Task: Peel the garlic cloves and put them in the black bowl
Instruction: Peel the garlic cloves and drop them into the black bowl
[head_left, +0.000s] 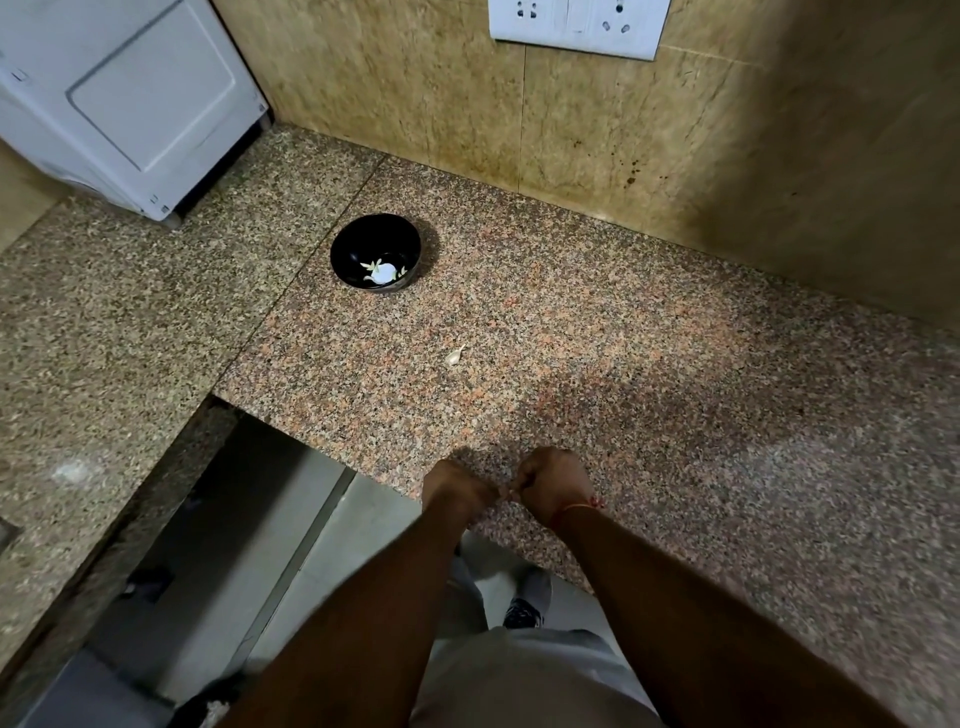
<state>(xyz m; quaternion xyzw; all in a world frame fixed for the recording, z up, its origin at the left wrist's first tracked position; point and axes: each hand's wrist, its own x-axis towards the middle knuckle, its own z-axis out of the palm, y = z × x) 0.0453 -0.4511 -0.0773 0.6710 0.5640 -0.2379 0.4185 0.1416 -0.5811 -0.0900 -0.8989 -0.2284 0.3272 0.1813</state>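
Over the counter edge, left hand (457, 493) and right hand (553, 486) pinch one small piece together; one garlic clove (454, 356) lies apart.

- Your forearms are bare, no sleeves showing up to the frame edge.
- Your right wrist carries a thin red-orange thread band (576, 506), knot tail poking outward.
- You wear light grey clothing (524, 675) at waist level.
- Your dark shoe (523, 614) has pale markings.

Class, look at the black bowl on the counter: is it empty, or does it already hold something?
Not empty. The black bowl stands upright, and pale pieces lie at its bottom; whether these are cloves or peel cannot be told.
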